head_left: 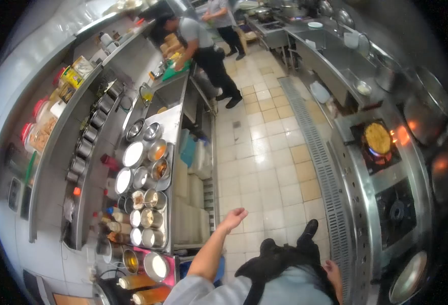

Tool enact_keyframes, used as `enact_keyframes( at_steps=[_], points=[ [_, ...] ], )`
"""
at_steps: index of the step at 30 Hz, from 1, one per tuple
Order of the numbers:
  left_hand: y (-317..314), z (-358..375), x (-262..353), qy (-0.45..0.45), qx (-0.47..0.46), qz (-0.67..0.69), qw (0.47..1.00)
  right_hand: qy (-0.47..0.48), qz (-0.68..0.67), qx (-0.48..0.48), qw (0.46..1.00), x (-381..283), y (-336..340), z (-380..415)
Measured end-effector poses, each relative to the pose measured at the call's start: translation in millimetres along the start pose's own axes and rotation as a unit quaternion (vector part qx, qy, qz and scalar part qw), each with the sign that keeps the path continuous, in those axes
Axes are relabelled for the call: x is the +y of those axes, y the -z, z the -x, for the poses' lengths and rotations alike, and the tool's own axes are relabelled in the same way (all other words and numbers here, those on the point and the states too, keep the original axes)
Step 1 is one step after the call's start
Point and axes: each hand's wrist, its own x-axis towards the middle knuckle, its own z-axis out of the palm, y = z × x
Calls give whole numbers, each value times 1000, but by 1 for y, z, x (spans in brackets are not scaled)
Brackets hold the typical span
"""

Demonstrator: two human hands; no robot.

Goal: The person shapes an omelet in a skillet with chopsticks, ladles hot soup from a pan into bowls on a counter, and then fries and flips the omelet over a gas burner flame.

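Left hand (232, 218) hangs open and empty, fingers spread, just right of the counter (175, 122) of steel bowls (150, 218). Right hand (334, 272) low by the stove (386, 203); grip unclear.

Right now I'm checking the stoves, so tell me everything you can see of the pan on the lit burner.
The pan sits on a burner of the steel range at the right. It looks dark and round, filled with something flat and golden yellow. Blue and orange flame shows beneath and beside it. No hand touches it; the neighbouring burner nearer the person is bare and unlit.
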Motion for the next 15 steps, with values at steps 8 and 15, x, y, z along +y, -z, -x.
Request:
enact_keyframes(
  at_steps=[8,15],
  points=[
    [-17,-32,-36,23,74,-160,984,8,-104,-7,994,-46,54,-179],
    [-73,-20,-226,165,-216,-295,916,183,-107,16,977,-165,103,-291]
  ],
)
